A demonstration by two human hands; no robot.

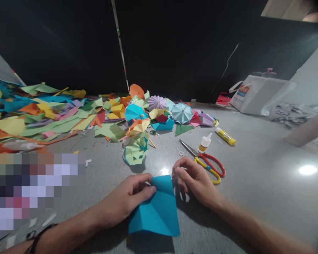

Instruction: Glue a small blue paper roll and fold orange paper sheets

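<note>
My left hand [134,197] pinches a creased sheet of blue paper [161,211] between thumb and fingers at its upper left edge. Fold lines run across the sheet, and its lower edge is slightly lifted off the table. Beside the sheet's upper right corner is my right hand [194,180], fingers loosely curled and apart, with nothing visible in them. Just beyond that hand lie scissors [208,165] with one red and one yellow handle. A small white glue bottle [205,143] stands behind the scissors, near a yellow glue tube [225,136].
A heap of coloured paper scraps [50,114] covers the left back of the grey table [257,183]. Folded paper umbrellas, including a light blue one [182,113] and a green one [136,150], sit at the centre. A white bag [257,95] stands back right.
</note>
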